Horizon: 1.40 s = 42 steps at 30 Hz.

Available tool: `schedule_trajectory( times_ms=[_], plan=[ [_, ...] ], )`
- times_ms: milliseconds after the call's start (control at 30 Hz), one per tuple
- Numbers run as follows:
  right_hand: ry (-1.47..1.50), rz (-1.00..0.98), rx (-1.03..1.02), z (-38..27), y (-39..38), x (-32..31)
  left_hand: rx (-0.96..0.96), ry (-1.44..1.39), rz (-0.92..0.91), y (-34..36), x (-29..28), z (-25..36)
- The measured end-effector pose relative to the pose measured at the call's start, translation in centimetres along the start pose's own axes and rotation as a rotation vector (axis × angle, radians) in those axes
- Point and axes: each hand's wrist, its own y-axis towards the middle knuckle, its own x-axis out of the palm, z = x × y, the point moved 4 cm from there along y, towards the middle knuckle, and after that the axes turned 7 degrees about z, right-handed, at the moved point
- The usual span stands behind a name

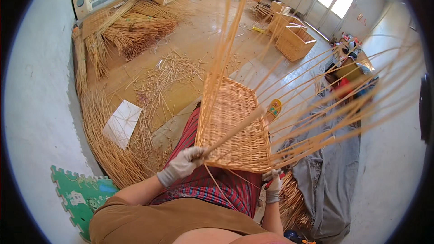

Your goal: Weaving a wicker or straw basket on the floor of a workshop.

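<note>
A woven wicker basket lies tilted on my lap, over a red plaid cloth. Long uncut rods fan out from its right side and far end. At its near left corner, my gloved left hand is closed on a thick wicker rod slanting across the basket's face. My gloved right hand is below the near right corner, closed around a small red-handled tool. The tool's working end is hidden, so its kind cannot be told.
Bundled rods and loose offcuts lie on the floor at left, with a white sheet on them. Wooden boxes stand far right. A grey cloth covers the right; a green foam mat leans near left.
</note>
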Motion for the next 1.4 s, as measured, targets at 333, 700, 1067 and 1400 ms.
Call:
schedule_trajectory(
  times_ms=[333, 700, 1067, 1400],
  plan=[
    [-0.4, 0.076, -0.087, -4.4, 5.8, 9.5, 0.042, 0.194, 0.427, 15.5, -4.6, -3.1],
    [-0.599, -0.04, -0.067, -3.3, -1.0, 10.8, 0.89, 0.761, 0.007, 9.7, 4.6, 4.0],
    [-1.595, -0.224, -1.06, -5.7, -1.8, 17.0, 0.965, 0.791, -0.52, 4.9, 3.6, 7.1],
    [-1.67, -0.446, -0.98, -3.3, 0.4, 20.5, 0.973, 0.751, -0.484, 5.6, 2.1, 8.6]
  ],
)
